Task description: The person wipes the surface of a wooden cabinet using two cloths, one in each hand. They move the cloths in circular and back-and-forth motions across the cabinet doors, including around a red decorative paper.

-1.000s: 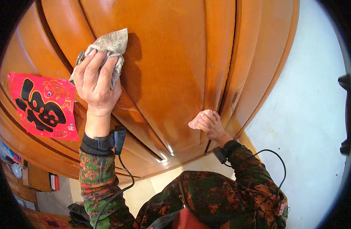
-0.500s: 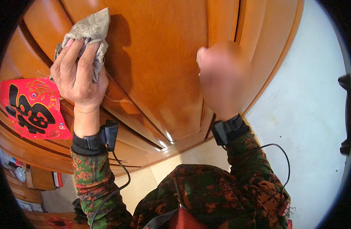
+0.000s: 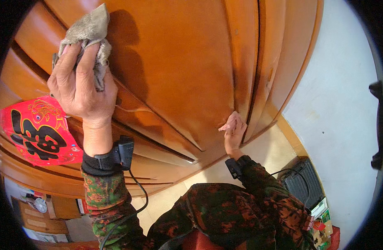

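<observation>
Left hand (image 3: 82, 89)'s grip is full of bunched grey terry cloth (image 3: 88, 30), right hand (image 3: 235, 138)'s of crumpled pink cloth (image 3: 230, 121), wadded, I'd guess, for control near glossy orange-brown wooden panel (image 3: 179, 71).

Glossy orange-brown wooden panelling (image 3: 179, 62), rough rumpled grey cloth (image 3: 89, 27) before it, smooth square red paper sheet (image 3: 39, 132) on its left

the head fisheye looks down, close above the forearms (image 3: 108, 198), facing wooden panels (image 3: 181, 62).
</observation>
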Available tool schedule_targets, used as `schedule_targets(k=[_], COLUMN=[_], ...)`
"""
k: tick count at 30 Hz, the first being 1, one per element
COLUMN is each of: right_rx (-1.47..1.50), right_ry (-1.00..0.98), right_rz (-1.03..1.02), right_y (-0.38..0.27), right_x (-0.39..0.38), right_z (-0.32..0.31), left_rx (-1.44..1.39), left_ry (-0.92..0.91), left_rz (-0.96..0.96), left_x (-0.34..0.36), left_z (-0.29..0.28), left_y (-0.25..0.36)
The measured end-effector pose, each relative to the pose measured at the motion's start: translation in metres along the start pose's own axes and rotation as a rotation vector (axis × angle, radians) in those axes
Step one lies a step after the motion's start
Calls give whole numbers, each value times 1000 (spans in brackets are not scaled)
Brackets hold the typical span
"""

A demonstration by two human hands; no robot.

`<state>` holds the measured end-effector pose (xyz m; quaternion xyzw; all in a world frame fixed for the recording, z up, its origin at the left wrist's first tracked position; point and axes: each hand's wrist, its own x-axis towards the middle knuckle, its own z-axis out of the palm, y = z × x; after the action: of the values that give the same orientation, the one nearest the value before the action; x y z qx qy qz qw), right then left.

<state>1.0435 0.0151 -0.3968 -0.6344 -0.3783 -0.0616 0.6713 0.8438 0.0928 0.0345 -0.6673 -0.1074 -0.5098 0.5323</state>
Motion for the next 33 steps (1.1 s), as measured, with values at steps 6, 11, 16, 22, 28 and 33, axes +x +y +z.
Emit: schedule_targets(k=[6,11,16,22,28,33], right_rx=[191,393,586,-79,-66,89], right_ry=[130,44,-428,-308,-31,-84], right_rz=[36,-313,-645,-1031,-883,-857], right_y=[-80,-155,-169,-158,-234,-234], right_x=[65,120,69,46,104,79], right_z=[8,7,19,16,50,41], left_rx=[-37,-48,-25,-97,-115,-145], left_ry=[29,55,17,108,84,75], left_rz=[-4,5,-28,-53,-54,-64], left_x=[0,-3,-6,-5,-5,-4], left_z=[2,5,3,9,7,2], left_y=[0,-3,-3,1,0,0])
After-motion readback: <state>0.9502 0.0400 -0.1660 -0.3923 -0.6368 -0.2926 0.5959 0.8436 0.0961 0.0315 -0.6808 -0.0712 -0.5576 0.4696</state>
